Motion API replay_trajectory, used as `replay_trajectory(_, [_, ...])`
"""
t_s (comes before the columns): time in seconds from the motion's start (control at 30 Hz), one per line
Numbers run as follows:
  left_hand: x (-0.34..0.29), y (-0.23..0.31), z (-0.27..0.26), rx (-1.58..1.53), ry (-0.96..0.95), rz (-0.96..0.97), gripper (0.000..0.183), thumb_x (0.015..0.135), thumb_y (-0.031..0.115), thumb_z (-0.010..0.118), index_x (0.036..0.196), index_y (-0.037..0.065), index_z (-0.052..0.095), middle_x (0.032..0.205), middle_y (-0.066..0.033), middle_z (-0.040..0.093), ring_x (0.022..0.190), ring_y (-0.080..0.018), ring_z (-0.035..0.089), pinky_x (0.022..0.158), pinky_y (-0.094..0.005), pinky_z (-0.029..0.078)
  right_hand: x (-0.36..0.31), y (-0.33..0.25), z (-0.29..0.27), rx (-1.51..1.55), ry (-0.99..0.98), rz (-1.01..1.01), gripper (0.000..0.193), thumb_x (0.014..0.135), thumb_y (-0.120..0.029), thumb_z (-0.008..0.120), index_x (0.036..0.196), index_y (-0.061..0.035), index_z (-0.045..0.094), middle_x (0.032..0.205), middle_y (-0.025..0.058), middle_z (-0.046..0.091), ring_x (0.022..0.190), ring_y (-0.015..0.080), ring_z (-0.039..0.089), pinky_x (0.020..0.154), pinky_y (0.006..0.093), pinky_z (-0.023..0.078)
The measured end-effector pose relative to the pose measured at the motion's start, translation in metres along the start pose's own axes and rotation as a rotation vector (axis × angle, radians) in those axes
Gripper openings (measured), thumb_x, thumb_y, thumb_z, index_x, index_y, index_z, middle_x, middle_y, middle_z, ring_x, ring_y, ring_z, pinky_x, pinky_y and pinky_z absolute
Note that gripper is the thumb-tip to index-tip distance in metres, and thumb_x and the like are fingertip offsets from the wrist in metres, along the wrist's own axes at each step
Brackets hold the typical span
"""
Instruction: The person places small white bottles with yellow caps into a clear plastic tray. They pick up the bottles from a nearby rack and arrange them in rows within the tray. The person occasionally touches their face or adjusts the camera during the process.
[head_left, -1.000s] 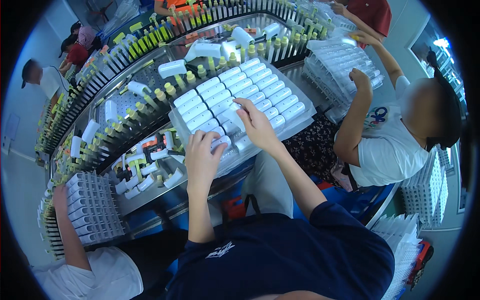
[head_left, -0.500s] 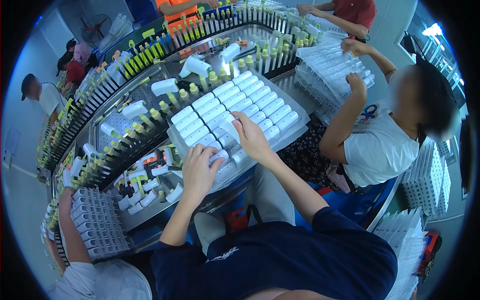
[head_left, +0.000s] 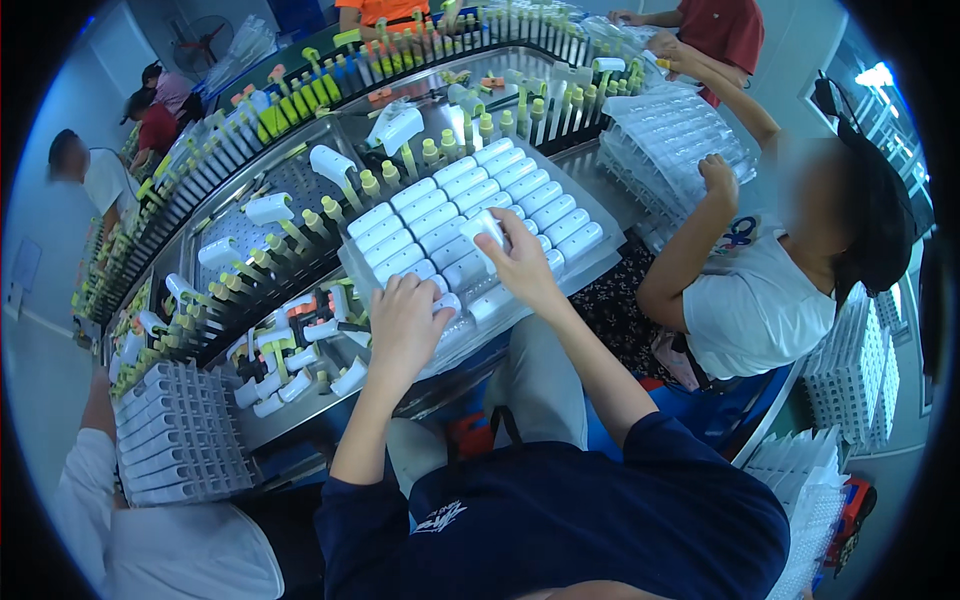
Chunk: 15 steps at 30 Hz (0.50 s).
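A clear plastic tray [head_left: 610, 243] lies in front of me, filled with rows of glossy white oblong plastic shells [head_left: 547, 195]. My right hand [head_left: 525, 265] pinches one white plastic shell [head_left: 482, 230] between thumb and fingers, tilted up over the tray's middle. At the tray's near left corner, my left hand [head_left: 408, 320] curls round another white plastic shell [head_left: 447, 303], its thumb against the end. The left fingers partly cover that shell and its neighbours.
Beyond the tray, a curved conveyor carries upright yellow-green holders [head_left: 370, 183], some bearing white shells. Loose white parts [head_left: 290, 375] lie left. Stacked trays stand at the left [head_left: 180, 440] and far right [head_left: 675, 140]. A co-worker's arm [head_left: 685, 220] is close on my right.
My right hand has moved slightly right with its shell, whose broad face now shows more. My left hand stays at the tray corner. The co-worker at the left has lowered an arm.
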<state>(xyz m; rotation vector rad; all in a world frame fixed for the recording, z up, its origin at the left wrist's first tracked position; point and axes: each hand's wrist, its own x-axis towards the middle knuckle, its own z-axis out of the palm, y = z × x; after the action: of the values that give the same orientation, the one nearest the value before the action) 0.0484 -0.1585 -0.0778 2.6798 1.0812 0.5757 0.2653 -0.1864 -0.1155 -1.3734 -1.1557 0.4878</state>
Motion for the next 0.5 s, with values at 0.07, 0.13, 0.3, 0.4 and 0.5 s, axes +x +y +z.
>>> replay_trajectory(0.07, [0.003,-0.002,-0.003,-0.001,-0.019,0.043,0.025,0.083,0.027,0.083,0.092,0.006,0.071,0.099,-0.0095,0.066,0.104,-0.0311,0.061,0.091,-0.0446,0.045,0.005,0.003,-0.002,0.077,0.001,-0.048,0.048,0.101,-0.029,0.075,0.132,0.0048,0.060,0.096,0.0064,0.068,0.086,0.0114,0.060,0.076,0.0301,0.050])
replay_trajectory(0.13, [0.002,-0.007,-0.005,-0.010,-0.046,0.050,0.026,0.083,0.028,0.083,0.094,0.006,0.072,0.100,-0.0097,0.066,0.106,-0.0305,0.060,0.091,-0.0440,0.044,0.009,-0.004,-0.006,0.143,0.011,0.065,0.045,0.102,-0.028,0.074,0.130,0.0059,0.062,0.099,0.0041,0.068,0.088,0.0097,0.060,0.078,0.0282,0.050])
replay_trajectory(0.3, [0.006,-0.011,-0.031,-0.165,-0.021,-0.012,0.029,0.086,0.028,0.081,0.096,0.003,0.072,0.096,-0.0127,0.071,0.099,-0.0324,0.066,0.089,-0.0452,0.049,0.053,-0.006,-0.032,-0.125,0.194,-0.101,0.040,0.102,-0.027,0.073,0.124,0.0044,0.066,0.095,0.0036,0.067,0.080,0.0084,0.052,0.072,0.0268,0.046])
replay_trajectory(0.4, [0.022,-0.019,-0.044,-0.391,0.044,-0.104,0.030,0.091,0.026,0.078,0.101,-0.001,0.072,0.095,-0.0159,0.075,0.089,-0.0284,0.072,0.081,-0.0408,0.053,0.093,-0.012,-0.058,-0.052,0.301,-0.206,0.039,0.102,-0.028,0.072,0.122,0.0042,0.067,0.095,0.0038,0.068,0.081,0.0091,0.055,0.074,0.0281,0.047])
replay_trajectory(0.5, [0.055,-0.044,-0.048,-0.677,0.350,-0.174,0.030,0.097,0.025,0.073,0.103,-0.004,0.073,0.093,-0.0174,0.077,0.083,-0.0209,0.074,0.074,-0.0351,0.054,0.107,-0.021,-0.056,0.028,0.243,-0.073,0.038,0.103,-0.028,0.071,0.122,0.0046,0.066,0.090,0.0028,0.066,0.080,0.0081,0.056,0.072,0.0281,0.047])
